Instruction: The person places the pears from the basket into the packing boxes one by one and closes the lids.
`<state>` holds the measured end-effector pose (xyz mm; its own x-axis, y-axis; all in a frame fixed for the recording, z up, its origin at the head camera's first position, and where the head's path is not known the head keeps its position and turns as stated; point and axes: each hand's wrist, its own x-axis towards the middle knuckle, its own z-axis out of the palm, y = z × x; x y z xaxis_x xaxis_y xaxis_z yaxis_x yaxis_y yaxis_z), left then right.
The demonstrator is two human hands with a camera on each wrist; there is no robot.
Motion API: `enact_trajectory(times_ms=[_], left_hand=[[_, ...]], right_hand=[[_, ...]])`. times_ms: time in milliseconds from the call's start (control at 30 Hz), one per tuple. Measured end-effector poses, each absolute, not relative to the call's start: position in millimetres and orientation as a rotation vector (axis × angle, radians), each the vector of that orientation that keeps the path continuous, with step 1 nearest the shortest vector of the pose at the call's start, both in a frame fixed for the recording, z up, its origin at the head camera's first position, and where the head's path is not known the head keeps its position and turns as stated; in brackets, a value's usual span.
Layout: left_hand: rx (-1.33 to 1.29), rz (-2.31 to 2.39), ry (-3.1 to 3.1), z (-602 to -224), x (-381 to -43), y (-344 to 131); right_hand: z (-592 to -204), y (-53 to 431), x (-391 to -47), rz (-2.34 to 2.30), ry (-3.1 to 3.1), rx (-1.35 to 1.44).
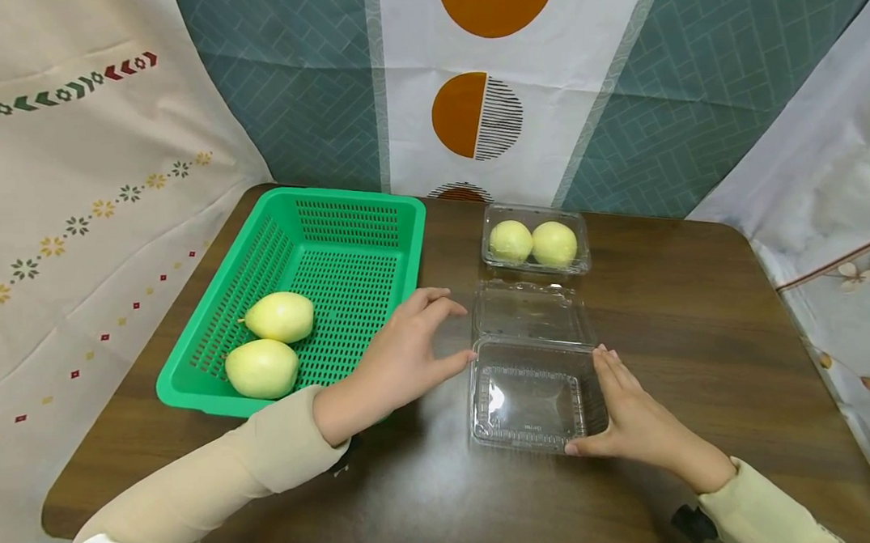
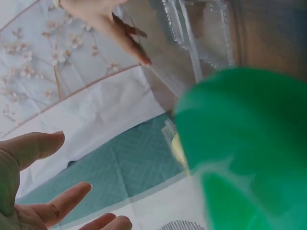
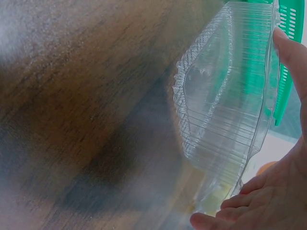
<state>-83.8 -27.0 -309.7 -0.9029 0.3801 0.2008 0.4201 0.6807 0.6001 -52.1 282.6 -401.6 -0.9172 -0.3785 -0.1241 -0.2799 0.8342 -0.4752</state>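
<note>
A clear plastic clamshell box lies with its lid folded back on the table. My right hand rests against the box's right side, thumb at the near corner and fingertips at the far one. In the right wrist view, the thumb touches the rim of the box. My left hand hovers with spread fingers between the green basket and the box, its thumb tip close to the box's left rim. Nothing is between its fingers in the left wrist view. Two pale yellow-green pears lie in the basket.
Behind the lid stands a closed clear box with two pale yellow-green fruits inside. Patterned cloth hangs along the back edge of the brown wooden table. The basket's raised wall stands beside my left forearm.
</note>
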Motion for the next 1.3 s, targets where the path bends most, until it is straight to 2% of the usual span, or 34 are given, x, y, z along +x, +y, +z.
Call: enact_trajectory(times_ms=[300,767,1300], left_hand=[[-0.645,-0.986,-2.812,-291,-85,-40],[-0.546,-0.942,-2.836,-270,-109,-57],[-0.444,-0.921,-2.944,-279,-142,-83]], right_hand=[[-400,282,-52,-0.663,2.799,-0.510],[-401,283,-51,-0.671,2.806,-0.505],[-402,284,-51,-0.654,2.825,-0.507]])
